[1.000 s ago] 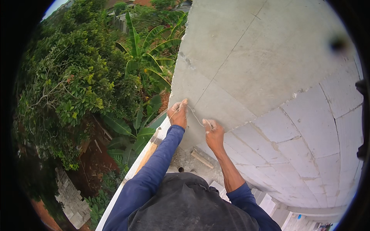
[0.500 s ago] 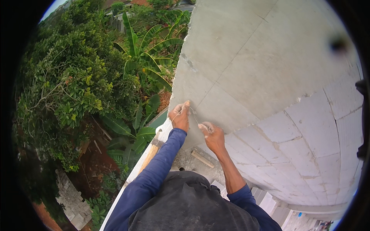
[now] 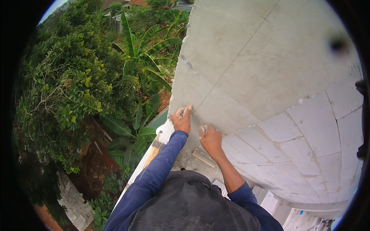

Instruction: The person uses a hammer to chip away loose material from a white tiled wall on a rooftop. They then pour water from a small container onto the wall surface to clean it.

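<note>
Your two bare, dusty hands meet near the centre of the frame, close against a smooth grey plastered wall (image 3: 235,65) that fills the upper middle and upper right. Your left hand (image 3: 182,120) is pinched narrow, thumb and fingers together on a thin pale string (image 3: 199,116). The string bows through the short gap between your hands, just right of centre, and reaches the fingertips of your right hand (image 3: 211,138), whose fingers are curled in tightly around its end. A thin dark straight line (image 3: 236,57) slants down the plaster from the top edge towards your left hand. At centre right and lower right are pale grey rectangular wall blocks (image 3: 308,127). Below your hands, a light wooden strip (image 3: 203,158) lies at lower centre. Leafy green trees (image 3: 73,84) fill the left side, with broad-leaved green plants (image 3: 148,57) at upper left of centre
</note>
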`<state>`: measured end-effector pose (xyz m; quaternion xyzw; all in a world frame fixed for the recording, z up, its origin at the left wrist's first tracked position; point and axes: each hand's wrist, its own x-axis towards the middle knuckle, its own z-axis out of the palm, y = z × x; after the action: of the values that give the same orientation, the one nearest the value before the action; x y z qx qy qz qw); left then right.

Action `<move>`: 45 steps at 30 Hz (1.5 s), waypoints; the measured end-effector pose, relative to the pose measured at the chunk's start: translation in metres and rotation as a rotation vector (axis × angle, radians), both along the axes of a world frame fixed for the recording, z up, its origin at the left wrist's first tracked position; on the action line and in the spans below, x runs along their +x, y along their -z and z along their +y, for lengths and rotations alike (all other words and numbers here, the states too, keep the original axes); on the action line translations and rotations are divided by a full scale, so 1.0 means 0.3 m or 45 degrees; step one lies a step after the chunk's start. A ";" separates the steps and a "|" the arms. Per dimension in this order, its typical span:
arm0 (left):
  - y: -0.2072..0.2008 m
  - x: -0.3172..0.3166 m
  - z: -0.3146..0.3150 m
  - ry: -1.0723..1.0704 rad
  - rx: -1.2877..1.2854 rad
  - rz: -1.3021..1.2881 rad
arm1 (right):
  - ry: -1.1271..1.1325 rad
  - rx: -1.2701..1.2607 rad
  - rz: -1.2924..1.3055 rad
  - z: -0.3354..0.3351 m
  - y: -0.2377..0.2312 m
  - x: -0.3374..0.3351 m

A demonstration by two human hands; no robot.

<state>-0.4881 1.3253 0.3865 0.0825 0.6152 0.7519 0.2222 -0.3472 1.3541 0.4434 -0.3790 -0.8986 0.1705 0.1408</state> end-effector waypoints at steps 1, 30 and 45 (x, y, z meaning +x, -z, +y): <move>0.011 0.002 -0.003 -0.002 -0.027 0.014 | -0.075 0.037 -0.026 -0.014 0.004 -0.011; 0.047 0.029 -0.006 0.059 0.101 -0.220 | -0.171 0.473 0.158 0.022 0.005 -0.137; 0.059 0.023 -0.005 0.071 0.100 -0.247 | -0.163 0.570 0.269 0.000 0.034 -0.113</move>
<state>-0.4813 1.3237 0.3687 0.0350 0.5583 0.7734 0.2982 -0.3811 1.3540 0.4333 -0.2607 -0.9165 0.0145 0.3030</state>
